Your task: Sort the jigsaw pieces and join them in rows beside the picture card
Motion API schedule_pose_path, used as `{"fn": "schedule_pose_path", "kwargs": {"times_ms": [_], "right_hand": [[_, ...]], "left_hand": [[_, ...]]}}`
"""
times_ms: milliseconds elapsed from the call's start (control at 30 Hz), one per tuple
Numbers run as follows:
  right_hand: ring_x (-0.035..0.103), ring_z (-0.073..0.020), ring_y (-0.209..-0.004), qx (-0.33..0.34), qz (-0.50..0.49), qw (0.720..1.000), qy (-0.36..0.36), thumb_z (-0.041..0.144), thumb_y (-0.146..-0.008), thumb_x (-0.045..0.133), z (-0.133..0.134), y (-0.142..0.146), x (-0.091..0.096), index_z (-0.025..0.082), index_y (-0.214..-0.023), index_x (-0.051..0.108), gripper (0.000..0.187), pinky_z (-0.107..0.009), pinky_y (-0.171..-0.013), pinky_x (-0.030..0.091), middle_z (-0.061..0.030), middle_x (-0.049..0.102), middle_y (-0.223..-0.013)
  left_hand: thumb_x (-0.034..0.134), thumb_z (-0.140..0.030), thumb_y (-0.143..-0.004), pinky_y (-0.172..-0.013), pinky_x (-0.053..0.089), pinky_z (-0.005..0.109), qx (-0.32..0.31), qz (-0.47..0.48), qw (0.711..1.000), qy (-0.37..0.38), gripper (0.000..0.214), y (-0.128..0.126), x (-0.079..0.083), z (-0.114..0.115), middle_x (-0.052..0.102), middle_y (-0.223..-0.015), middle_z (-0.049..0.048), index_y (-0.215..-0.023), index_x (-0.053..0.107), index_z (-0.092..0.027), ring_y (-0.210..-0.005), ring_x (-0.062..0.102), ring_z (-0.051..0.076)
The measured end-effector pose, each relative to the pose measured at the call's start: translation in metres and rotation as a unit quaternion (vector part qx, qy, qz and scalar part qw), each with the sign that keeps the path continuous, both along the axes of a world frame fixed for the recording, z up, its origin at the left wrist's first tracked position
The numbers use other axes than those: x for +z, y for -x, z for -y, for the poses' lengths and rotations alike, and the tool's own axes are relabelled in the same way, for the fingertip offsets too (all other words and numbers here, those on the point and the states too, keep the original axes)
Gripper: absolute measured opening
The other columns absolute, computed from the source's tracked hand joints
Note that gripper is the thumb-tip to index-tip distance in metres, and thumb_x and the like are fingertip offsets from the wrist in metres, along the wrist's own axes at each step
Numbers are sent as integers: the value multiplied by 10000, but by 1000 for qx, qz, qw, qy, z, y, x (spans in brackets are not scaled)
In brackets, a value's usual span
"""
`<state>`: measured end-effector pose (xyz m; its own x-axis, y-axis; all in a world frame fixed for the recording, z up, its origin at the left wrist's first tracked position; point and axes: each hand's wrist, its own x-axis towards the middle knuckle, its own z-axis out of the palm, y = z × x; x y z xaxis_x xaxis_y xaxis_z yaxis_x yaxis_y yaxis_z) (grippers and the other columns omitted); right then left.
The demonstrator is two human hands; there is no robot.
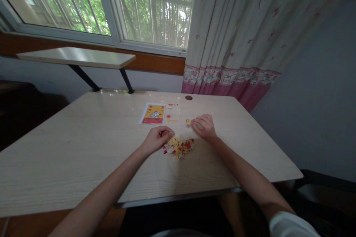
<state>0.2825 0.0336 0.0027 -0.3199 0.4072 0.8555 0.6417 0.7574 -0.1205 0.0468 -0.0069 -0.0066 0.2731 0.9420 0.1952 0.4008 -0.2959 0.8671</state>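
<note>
The yellow piece [188, 122] is pinched at its edge by the right hand [204, 126], beyond the pile [179, 148]. Probably light and stiff, it is best held by its edges. The left hand [158, 137] is curled by the pile; its grip cannot be told.

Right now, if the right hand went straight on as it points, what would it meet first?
The right hand is at a dark-marked yellow piece; past that, probably the other yellow pieces beside the printed picture, though height is unclear.
</note>
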Motion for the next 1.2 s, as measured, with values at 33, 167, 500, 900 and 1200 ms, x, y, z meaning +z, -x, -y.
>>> {"fn": "schedule_pose_path", "kwargs": {"times_ms": [33, 167, 500, 900, 1200], "right_hand": [[526, -148, -723, -5, -6, 1000, -1, 244, -796, 605, -1, -2, 0, 216, -774, 624, 40, -313, -727, 352, -12, 633, -721], [534, -146, -729, -7, -4, 1000, 0, 241, -797, 607, -3, -5, -2, 219, -781, 624, 32, -315, -733, 354, -9, 636, -724], [560, -159, -779, 0, -6, 990, 138, 291, -804, 598, -15, 3, -2, 207, -776, 661, 109, -308, -757, 370, -26, 669, -780], [600, -139, -733, -9, 66, 930, 361, 238, -764, 596, -54, 18, -20, 192, -782, 703, 118, -236, -697, 417, -25, 692, -780], [599, -138, -745, -27, 71, 931, 357, 246, -772, 596, -55, 20, -23, 194, -786, 705, 122, -238, -713, 410, -27, 691, -784]], "left_hand": [[544, -348, -769, -487, 323, 201, 1, -9, 1000, -2, 245, 0, 0, 0, 575, -614, 8, -765, 639, -123, -529, 437, 95], [541, -338, -770, -489, 322, 205, 6, -29, 999, -10, 237, 1, 0, 0, 579, -617, 9, -769, 645, -125, -529, 440, 98], [532, -312, -764, -501, 332, 208, 6, -27, 1000, -9, 220, 0, 1, 0, 583, -628, 13, -777, 643, -123, -538, 448, 103], [529, -256, -740, -508, 316, 215, 11, -30, 999, -10, 171, 1, 4, 1, 583, -621, 4, -766, 643, -132, -541, 439, 104], [529, -292, -758, -500, 312, 211, 9, -34, 999, -5, 200, 0, 2, 0, 563, -611, 3, -780, 637, -126, -537, 426, 100]]}}
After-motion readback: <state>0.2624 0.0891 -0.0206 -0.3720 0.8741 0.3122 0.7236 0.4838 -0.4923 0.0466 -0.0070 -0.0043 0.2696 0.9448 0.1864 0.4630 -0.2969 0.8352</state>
